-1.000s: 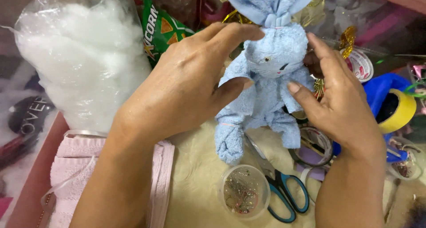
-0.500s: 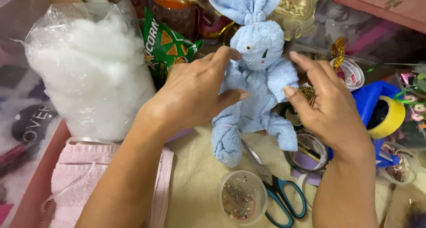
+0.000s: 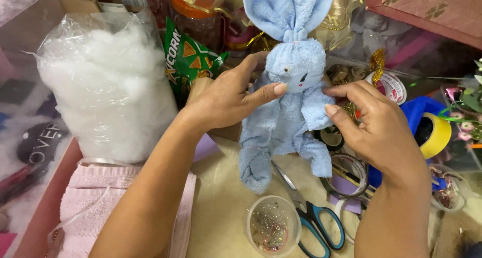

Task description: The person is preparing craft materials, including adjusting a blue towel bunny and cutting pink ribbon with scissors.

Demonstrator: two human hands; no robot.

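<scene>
1. A person's two bare hands hold a pale blue towel rabbit upright over a cluttered counter, its two long ears pointing to 12 o'clock and its legs dangling toward 6 o'clock.
2. The left hand comes in from 7 o'clock; its fingers wrap the rabbit's left flank, the thumb pressed flat across the neck just under the stitched face.
3. The right hand comes in from 5 o'clock; its fingers pinch the rabbit's arm and neck at the 3 o'clock side, thumb and forefinger closed on the cloth.
4. At 9 o'clock of the rabbit stands a clear bag of white stuffing, with a green snack packet between bag and toy.
5. At 6 o'clock, just below the rabbit's feet, lie blue-handled scissors beside a small clear cup of pins.
6. A folded pink cloth rests at 8 o'clock under the left forearm.
7. A yellow tape roll sits at 3 o'clock, beyond the right hand.
</scene>
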